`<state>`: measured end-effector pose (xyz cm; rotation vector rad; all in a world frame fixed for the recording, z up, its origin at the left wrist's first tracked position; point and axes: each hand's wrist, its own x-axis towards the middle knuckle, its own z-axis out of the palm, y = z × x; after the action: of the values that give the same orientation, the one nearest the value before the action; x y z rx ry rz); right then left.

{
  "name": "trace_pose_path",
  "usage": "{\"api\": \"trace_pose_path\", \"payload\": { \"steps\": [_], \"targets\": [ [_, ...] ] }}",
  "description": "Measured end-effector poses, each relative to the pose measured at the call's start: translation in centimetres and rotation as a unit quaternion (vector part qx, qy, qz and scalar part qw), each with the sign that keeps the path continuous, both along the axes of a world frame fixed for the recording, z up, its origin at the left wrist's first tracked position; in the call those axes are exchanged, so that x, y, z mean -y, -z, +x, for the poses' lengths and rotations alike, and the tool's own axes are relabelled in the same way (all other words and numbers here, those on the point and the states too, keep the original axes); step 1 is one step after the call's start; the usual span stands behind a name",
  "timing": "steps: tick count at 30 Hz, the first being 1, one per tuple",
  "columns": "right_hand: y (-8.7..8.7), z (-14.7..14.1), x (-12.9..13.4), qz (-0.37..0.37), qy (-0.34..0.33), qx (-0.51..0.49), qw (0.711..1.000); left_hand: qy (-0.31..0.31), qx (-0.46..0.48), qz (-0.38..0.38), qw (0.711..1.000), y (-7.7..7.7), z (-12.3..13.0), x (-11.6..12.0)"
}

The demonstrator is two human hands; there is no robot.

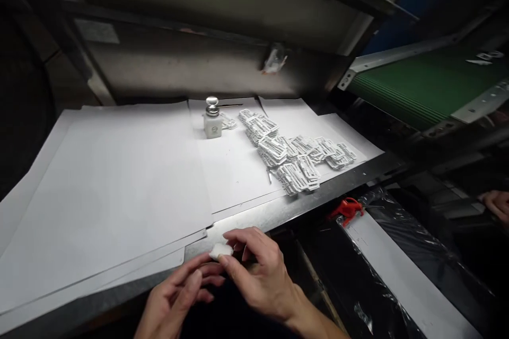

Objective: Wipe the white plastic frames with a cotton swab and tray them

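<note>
A small white fluffy wad is pinched between the thumb and fingers of my right hand, just past the front edge of the bench. My left hand is beside it, fingers apart and slightly curled, with its fingertips close to the wad; whether they touch it is hard to tell. Beyond my hands, white paper sheets cover the bench. On them stands a small square bottle with a metal top. Several stacks of flat, whitish frame-like parts lie to its right.
A green conveyor belt runs at the upper right. Below it, a red air gun lies by a black plastic-wrapped surface. Another person's hand shows at the right edge. A metal panel rises behind the bench.
</note>
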<state>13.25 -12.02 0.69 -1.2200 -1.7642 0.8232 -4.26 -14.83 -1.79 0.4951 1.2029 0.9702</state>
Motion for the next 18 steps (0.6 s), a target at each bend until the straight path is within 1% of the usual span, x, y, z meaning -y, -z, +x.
{"api": "trace_pose_path", "payload": {
  "steps": [1, 2, 4, 6, 9, 11, 12, 13, 14, 15, 16, 17, 18],
  "targets": [
    [0.0, 0.3, -0.1, 0.039, 0.028, 0.007, 0.999, 0.031, 0.038, -0.004, 0.999, -0.7, 1.8, -1.1],
    [0.0, 0.6, -0.1, 0.069, 0.055, 0.013, 0.996, 0.042, 0.054, -0.012, 0.998, -1.4, 3.4, -2.0],
    [0.1, 1.2, -0.3, 0.105, 0.097, 0.018, 0.99, 0.043, 0.073, -0.02, 0.996, -2.7, 5.9, -3.4],
    [0.0, 1.8, -0.5, 0.118, 0.116, 0.014, 0.986, 0.038, 0.078, -0.023, 0.996, -3.3, 7.4, -4.3],
    [0.0, 2.7, -0.6, 0.114, 0.095, 0.003, 0.989, 0.059, 0.079, -0.019, 0.995, -3.1, 8.6, -5.1],
    [0.8, 3.8, -0.2, 0.101, 0.089, -0.001, 0.991, 0.077, 0.063, -0.006, 0.995, -2.6, 9.0, -5.7],
    [1.6, 4.8, 0.2, 0.083, 0.102, 0.0, 0.991, 0.081, 0.046, -0.002, 0.996, -2.3, 9.2, -6.1],
    [2.6, 6.1, 0.6, 0.063, 0.139, 0.0, 0.988, 0.083, 0.024, 0.001, 0.996, -2.1, 9.4, -6.5],
    [4.0, 7.7, 1.1, 0.018, 0.183, 0.006, 0.983, 0.084, -0.001, 0.005, 0.996, -2.0, 9.6, -7.1],
    [5.6, 9.5, 1.5, -0.039, 0.242, 0.008, 0.97, 0.085, -0.027, 0.01, 0.996, -2.0, 9.7, -7.8],
    [7.3, 11.6, 2.0, -0.089, 0.311, 0.009, 0.946, 0.093, -0.046, 0.017, 0.994, -2.1, 9.9, -8.5],
    [9.0, 13.8, 2.5, -0.143, 0.388, 0.016, 0.91, 0.112, -0.055, 0.025, 0.992, -2.2, 10.1, -9.2],
    [10.6, 16.0, 2.9, -0.169, 0.442, 0.022, 0.881, 0.138, -0.056, 0.034, 0.988, -2.3, 10.4, -10.0]
  ]
}}
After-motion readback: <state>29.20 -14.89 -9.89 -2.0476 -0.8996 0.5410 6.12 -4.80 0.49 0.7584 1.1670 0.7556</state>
